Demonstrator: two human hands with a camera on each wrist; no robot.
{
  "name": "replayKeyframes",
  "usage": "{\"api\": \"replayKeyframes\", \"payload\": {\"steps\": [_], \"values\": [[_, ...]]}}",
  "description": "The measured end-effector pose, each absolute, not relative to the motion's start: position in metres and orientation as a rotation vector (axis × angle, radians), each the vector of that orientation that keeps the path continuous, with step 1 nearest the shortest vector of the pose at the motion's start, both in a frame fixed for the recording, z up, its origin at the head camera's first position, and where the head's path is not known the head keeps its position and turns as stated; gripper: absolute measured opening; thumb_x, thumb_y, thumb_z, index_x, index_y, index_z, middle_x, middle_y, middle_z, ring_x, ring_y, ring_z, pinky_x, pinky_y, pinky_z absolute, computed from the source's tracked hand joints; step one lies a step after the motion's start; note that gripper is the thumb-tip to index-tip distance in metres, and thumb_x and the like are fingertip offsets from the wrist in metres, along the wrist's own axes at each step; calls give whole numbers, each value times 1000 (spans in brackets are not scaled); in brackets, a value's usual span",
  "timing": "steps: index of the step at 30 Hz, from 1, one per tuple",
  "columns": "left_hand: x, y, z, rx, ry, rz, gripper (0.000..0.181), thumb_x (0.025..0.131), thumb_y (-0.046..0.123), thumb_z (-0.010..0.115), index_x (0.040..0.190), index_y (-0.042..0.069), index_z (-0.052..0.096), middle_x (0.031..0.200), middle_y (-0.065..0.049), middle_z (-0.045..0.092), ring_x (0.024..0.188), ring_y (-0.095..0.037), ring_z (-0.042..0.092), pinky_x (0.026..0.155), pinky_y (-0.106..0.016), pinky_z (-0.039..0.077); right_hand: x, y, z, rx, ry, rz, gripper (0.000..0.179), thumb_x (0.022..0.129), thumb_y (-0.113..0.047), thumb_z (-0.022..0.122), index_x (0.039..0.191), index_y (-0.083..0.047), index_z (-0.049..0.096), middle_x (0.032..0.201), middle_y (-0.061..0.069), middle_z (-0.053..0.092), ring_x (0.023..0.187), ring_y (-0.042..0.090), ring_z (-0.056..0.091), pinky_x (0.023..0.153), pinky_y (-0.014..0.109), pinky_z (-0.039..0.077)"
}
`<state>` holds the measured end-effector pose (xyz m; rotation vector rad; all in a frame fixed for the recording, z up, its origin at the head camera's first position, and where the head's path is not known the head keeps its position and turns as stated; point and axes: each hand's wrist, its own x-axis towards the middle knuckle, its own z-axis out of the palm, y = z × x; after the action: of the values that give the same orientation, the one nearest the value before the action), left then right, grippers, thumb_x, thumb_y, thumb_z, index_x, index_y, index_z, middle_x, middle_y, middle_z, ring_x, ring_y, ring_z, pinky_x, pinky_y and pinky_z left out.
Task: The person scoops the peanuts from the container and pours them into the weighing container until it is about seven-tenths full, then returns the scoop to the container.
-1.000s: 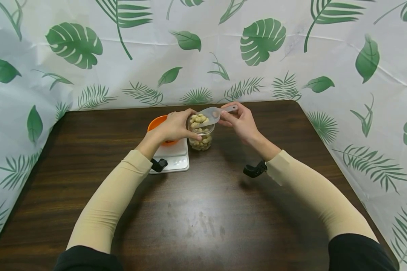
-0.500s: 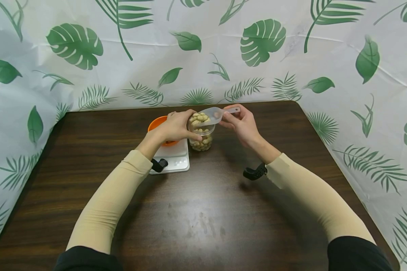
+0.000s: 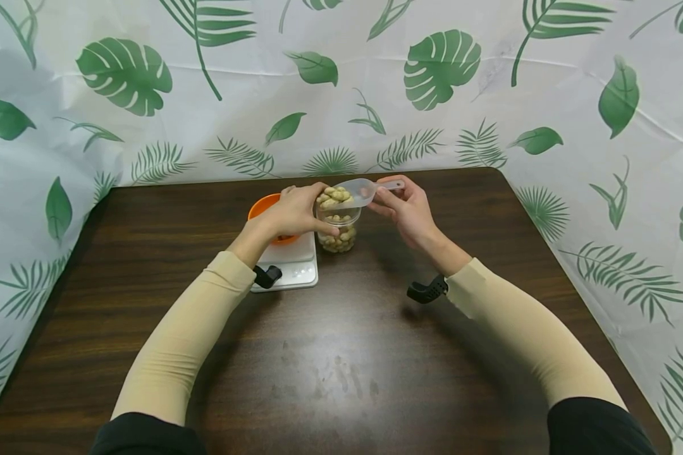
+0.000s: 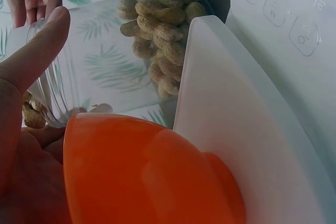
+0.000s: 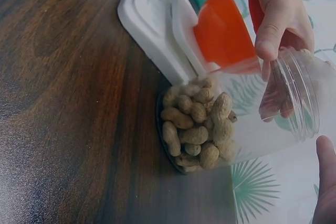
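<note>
Sitting leftmost, an orange bowl (image 3: 264, 205) — its contents hard to make out — rests on a white scale (image 3: 300, 275). The left hand (image 3: 296, 212) grips an upright clear jar (image 5: 254, 135) of peanuts (image 5: 194, 124); above its mouth, a loaded translucent scoop (image 3: 361, 190) — pinched by the right hand (image 3: 408, 210).

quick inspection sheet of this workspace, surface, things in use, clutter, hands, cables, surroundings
Surface: dark wood-grain table, faint smudges near the middle.
Things in use: clear jar upright beside a white scale, part-filled with peanuts; orange bowl on the scale, its inside mostly hidden; scoop at the jar's mouth, loaded with peanuts.
Clutter: nothing seen.
Left hand: holds the jar near its mouth.
Right hand: pinches the scoop's handle.
Cables: nothing seen.
Surroundings: white backdrop with green leaf print behind the table.
</note>
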<state>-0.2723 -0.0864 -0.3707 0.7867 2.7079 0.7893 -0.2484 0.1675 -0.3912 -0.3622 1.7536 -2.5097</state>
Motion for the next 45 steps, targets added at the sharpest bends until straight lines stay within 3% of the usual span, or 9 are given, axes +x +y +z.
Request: {"api": "replayKeyframes", "payload": {"steps": [15, 45], "values": [[-274, -87, -369, 794, 2697, 779, 82, 81, 49, 87, 141, 9, 49, 127, -4, 63, 117, -30, 54, 112, -51, 20, -250, 166, -393, -325, 1731, -2518, 9, 103, -1, 57, 112, -1, 61, 112, 13, 65, 106, 22, 69, 92, 36, 55], [-274, -92, -366, 801, 2687, 753, 80, 80, 48, 88, 139, 9, 50, 125, -4, 64, 116, -30, 56, 109, -52, 24, -248, 161, -393, -317, 1708, -2549, 8, 103, 1, 57, 111, 1, 60, 111, 14, 64, 106, 22, 68, 91, 37, 55]]}}
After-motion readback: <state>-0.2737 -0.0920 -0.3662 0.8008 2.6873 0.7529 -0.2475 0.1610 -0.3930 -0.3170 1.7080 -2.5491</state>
